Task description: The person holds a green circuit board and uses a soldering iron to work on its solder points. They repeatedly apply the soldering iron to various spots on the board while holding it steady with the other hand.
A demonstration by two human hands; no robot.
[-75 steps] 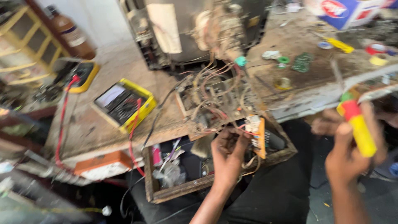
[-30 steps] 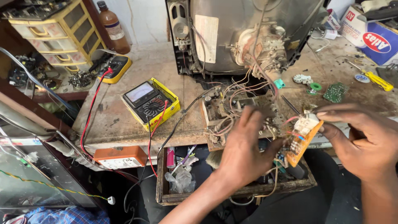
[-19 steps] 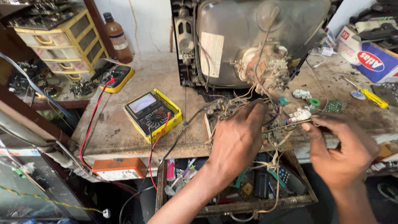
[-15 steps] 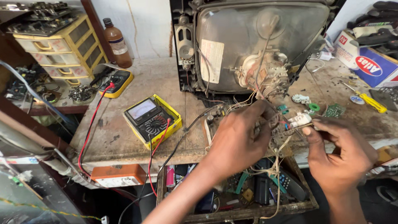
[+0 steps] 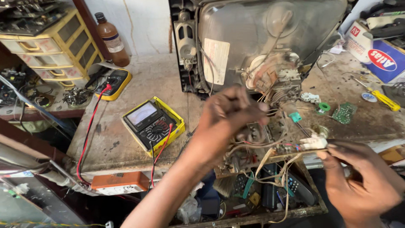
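Head view looks down on a wired circuit board point(image 5: 270, 150) that juts off the front edge of the desk point(image 5: 152, 88), just under the neck of an opened picture tube point(image 5: 261, 38). At the board's right end sits a small white connector point(image 5: 314, 142), and the right hand point(image 5: 363, 181) pinches that end between thumb and fingers, gripping the board's edge. The left hand point(image 5: 228, 120) hovers over the tangle of wires on the board with its fingers curled loosely; it is blurred, and I cannot tell whether it grips anything. A pale rectangular label point(image 5: 216, 59) is stuck upright on the tube's grey shell, left of the neck. Below the board an open drawer point(image 5: 261, 202) holds remote controls and loose parts. On the desk to the left lies a yellow-cased analogue meter point(image 5: 154, 124) with red and black leads, and further back a smaller black-and-yellow meter point(image 5: 113, 83). A brown bottle point(image 5: 112, 39) with a pale label stands by the wall, next to a yellow drawer cabinet point(image 5: 50, 42). An orange box point(image 5: 120, 182) rests at the desk's front edge. At far right stands a blue and white carton point(image 5: 379, 52) with a red oval, with a small green board point(image 5: 344, 112) and a yellow-handled screwdriver point(image 5: 386, 100) near it.
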